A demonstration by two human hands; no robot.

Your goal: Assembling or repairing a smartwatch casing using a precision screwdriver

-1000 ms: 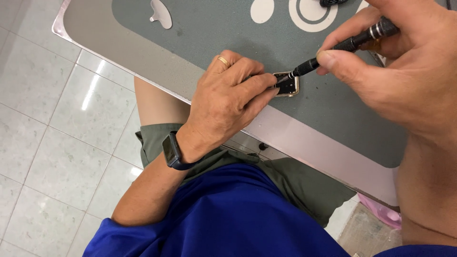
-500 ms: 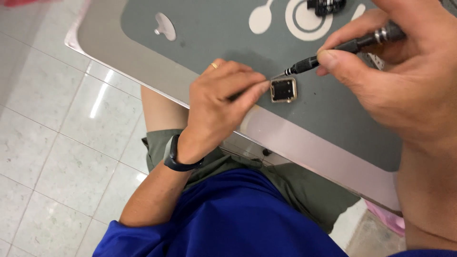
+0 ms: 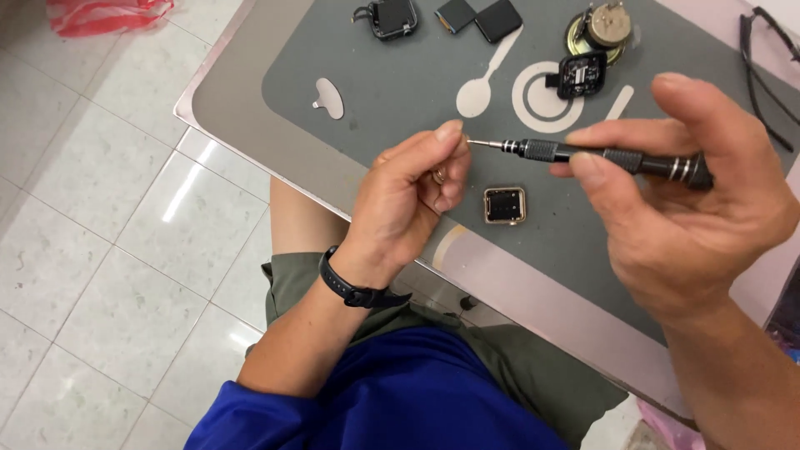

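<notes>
My right hand (image 3: 683, 208) grips a slim black precision screwdriver (image 3: 600, 156) held level above the grey mat, its tip pointing left. My left hand (image 3: 408, 204) is raised off the mat with thumb and forefinger pinched together right at the screwdriver's tip; whatever is between the fingertips is too small to make out. A small square gold-rimmed watch case (image 3: 505, 205) lies free on the mat just right of my left hand, below the screwdriver shaft. A black band sits on my left wrist.
On the grey work mat (image 3: 375, 92) at the far side lie a black watch body (image 3: 390, 17), two dark square parts (image 3: 487, 17), a small square circuit module (image 3: 581, 77) and a round metal part (image 3: 602, 27). Black glasses (image 3: 762, 58) rest far right. A red bag (image 3: 104, 12) lies on the tiled floor.
My left hand has let go of the watch case and lifted to the screwdriver's tip. The screwdriver has risen and levelled out. The view has shifted, showing more of the mat.
</notes>
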